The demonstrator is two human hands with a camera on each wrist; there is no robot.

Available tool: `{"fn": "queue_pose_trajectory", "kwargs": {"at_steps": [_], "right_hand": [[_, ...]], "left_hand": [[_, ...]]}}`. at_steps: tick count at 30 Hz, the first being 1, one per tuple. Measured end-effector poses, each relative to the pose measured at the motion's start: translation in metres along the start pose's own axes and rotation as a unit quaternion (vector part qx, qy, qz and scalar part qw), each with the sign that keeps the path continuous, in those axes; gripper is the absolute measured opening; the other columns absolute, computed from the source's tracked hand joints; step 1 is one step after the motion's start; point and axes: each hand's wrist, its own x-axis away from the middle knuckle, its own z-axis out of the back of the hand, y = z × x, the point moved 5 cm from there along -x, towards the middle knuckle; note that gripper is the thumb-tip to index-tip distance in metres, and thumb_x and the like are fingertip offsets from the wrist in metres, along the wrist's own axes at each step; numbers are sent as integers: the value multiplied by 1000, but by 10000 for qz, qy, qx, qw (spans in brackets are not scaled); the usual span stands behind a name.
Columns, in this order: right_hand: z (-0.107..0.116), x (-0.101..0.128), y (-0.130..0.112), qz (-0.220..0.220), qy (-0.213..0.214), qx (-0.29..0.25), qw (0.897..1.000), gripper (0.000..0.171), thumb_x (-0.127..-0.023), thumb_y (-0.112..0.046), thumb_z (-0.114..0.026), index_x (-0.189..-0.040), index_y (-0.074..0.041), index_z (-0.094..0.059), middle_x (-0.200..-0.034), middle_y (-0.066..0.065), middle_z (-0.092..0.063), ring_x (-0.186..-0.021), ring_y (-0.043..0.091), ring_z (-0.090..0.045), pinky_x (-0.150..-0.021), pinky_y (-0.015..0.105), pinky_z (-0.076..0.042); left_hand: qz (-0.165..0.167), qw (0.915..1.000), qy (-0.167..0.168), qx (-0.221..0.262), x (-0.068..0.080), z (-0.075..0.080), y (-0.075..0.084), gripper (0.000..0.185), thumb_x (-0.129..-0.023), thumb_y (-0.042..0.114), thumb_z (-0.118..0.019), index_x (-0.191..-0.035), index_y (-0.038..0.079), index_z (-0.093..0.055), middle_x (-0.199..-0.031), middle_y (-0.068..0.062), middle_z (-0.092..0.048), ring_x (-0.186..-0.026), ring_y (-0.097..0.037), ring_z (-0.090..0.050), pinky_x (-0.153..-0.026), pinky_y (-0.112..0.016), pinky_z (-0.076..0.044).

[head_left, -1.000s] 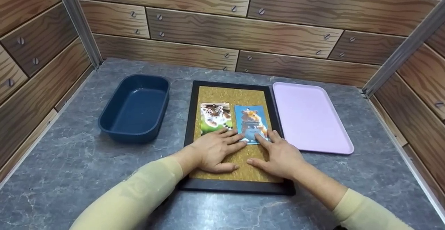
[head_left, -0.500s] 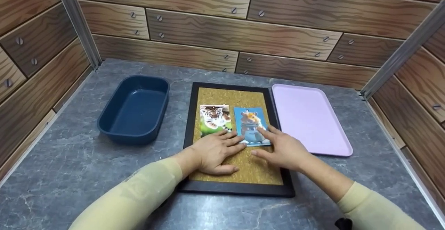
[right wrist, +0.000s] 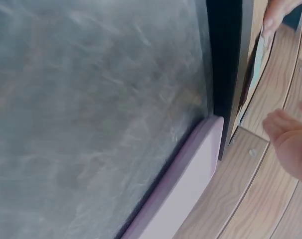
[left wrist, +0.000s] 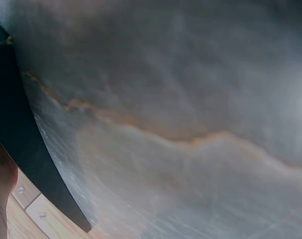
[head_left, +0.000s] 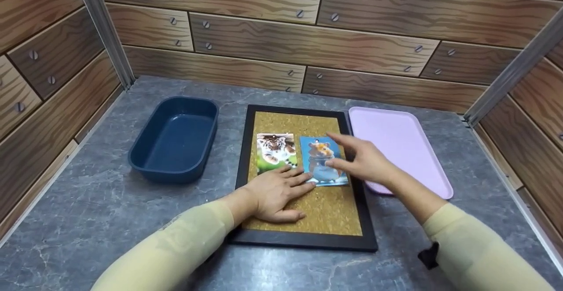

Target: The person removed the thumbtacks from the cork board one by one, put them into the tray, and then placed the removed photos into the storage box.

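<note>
A corkboard in a black frame (head_left: 303, 242) lies at the middle of the table. Two pictures are on it side by side: a tiger cub picture (head_left: 275, 150) at left and a hamster-in-a-jar picture (head_left: 323, 168) at right. Each has a small pin-like spot near its top edge. My left hand (head_left: 279, 196) rests flat on the cork, fingers spread, fingertips over the bottom of the tiger picture and at the hamster picture's lower left corner. Raised over the hamster picture's right side, my right hand (head_left: 363, 159) holds nothing, its thumb and index finger apart.
To the left stands a deep blue bin (head_left: 173, 141). A flat lilac tray (head_left: 400, 150) lies close along the board's right side. Wood-patterned walls (head_left: 264, 31) surround the grey marbled table (head_left: 88, 220).
My right hand has lifted off the hamster picture's lower edge and moved up and away from me, thumb and index finger opening. The left hand has stayed in place.
</note>
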Motion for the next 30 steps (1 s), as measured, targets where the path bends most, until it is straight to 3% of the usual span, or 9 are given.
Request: {"fn": "queue_pose_trajectory", "kwargs": {"at_steps": [7, 10, 15, 21, 30], "right_hand": [[10, -28, 12, 42, 170, -1447, 9893, 83, -89, -17, -89, -160, -7, -47, -149, 20, -60, -138, 38, -58, -116, 50, -45], [13, -40, 20, -4, 467, -1983, 9790, 75, -89, -6, -86, -156, -2, -52, -141, 22, -65, -131, 39, -63, -111, 46, -50], [14, -57, 34, -241, 996, -2690, 9577, 58, -91, 1, -81, -146, 5, -60, -125, 18, -73, -118, 31, -69, -96, 28, -57], [5, -71, 50, -479, 1044, -2999, 9471, 46, -93, -2, -82, -135, 6, -68, -119, 10, -75, -108, 18, -70, -92, 25, -56], [0, -80, 65, -756, 794, -2628, 9586, 42, -93, -9, -83, -128, 10, -71, -130, 28, -69, -102, 12, -68, -86, 21, -55]], "left_hand": [[-9, 9999, 74, 84, 0, -3, 1, 80, -109, 66, -30, -169, 13, -31, -173, -12, -28, -159, -32, -27, -128, -47, -24], [-18, 9999, 104, 96, 0, -3, 1, 80, -109, 65, -31, -168, 13, -32, -172, -12, -29, -159, -32, -27, -128, -47, -25], [-2, 9999, 86, 128, 1, -5, 1, 79, -109, 65, -31, -169, 13, -31, -173, -11, -29, -159, -32, -27, -128, -46, -25], [12, 9998, -15, 199, 2, -6, 2, 80, -108, 66, -31, -169, 14, -30, -173, -11, -27, -159, -32, -26, -128, -46, -24], [10, 9997, -83, 215, 0, -3, -2, 80, -109, 66, -30, -169, 14, -28, -174, -11, -25, -160, -32, -24, -129, -46, -21]]}}
